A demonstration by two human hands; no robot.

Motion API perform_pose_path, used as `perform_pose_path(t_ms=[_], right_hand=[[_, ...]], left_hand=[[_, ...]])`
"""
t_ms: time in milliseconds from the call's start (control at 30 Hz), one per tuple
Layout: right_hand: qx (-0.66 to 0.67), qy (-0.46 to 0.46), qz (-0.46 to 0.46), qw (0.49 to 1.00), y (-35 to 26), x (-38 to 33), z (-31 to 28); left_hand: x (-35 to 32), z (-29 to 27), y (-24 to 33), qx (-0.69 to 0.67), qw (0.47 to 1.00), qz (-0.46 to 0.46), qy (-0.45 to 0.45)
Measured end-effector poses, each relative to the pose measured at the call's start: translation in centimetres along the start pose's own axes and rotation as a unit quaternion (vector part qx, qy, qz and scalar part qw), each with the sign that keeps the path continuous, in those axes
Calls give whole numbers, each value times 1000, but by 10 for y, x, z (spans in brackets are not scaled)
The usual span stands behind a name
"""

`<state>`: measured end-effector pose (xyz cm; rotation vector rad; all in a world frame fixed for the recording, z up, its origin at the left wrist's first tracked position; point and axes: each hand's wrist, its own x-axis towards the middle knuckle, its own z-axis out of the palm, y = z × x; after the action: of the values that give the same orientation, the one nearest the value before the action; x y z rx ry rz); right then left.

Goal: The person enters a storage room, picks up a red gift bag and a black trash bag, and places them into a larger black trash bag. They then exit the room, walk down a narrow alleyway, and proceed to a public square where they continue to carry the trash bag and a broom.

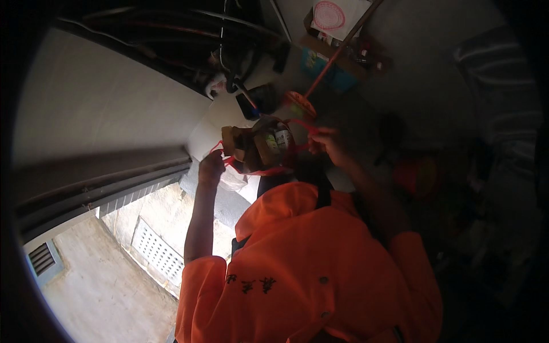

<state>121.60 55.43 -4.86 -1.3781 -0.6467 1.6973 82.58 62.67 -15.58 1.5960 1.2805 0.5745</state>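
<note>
Between my hands hangs a red plastic bag (266,172), its mouth spread wide. Inside it lie brown cardboard pieces (245,151) and a white bottle (282,137) with a printed label. My left hand (212,166) is closed on the bag's left handle. On the other side, my right hand (327,144) grips the right handle, which stretches up and across toward the bag. The underside of the bag is hidden by its rim and my body.
A broom (302,103) with a long reddish handle stands beyond the bag, beside a black dustpan (255,102). Behind it sits an open cardboard box (343,54) of bottles. A bright doorway opens at left, with a perforated drain cover (157,250) outside. A red bucket-like container (414,174) is dim at right.
</note>
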Motion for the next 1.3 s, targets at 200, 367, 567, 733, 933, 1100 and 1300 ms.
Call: perform_pose_path(t_ms=[200, 367, 567, 733, 933, 1100, 1300], right_hand=[[-13, 3, 48, 999, 7, -1, 1], [-9, -3, 68, 998, 10, -2, 7], [-34, -28, 61, 997, -8, -3, 32], [-60, 3, 49, 997, 1, 14, 16], [0, 36, 30, 999, 12, 35, -21], [7, 40, 26, 999, -3, 49, -39], [-17, 41, 73, 996, -4, 86, -73]], left_hand=[[-23, 12, 34, -234, 954, -184, 18], [-24, 21, 61, -386, 899, -205, 37], [-18, 27, 88, -309, 897, -267, 169], [-13, 21, 92, -325, 902, -245, 143], [-2, 24, 96, -320, 917, -211, 111], [15, 32, 81, -376, 895, -226, 84], [39, 75, 38, -285, 937, -182, 88]])
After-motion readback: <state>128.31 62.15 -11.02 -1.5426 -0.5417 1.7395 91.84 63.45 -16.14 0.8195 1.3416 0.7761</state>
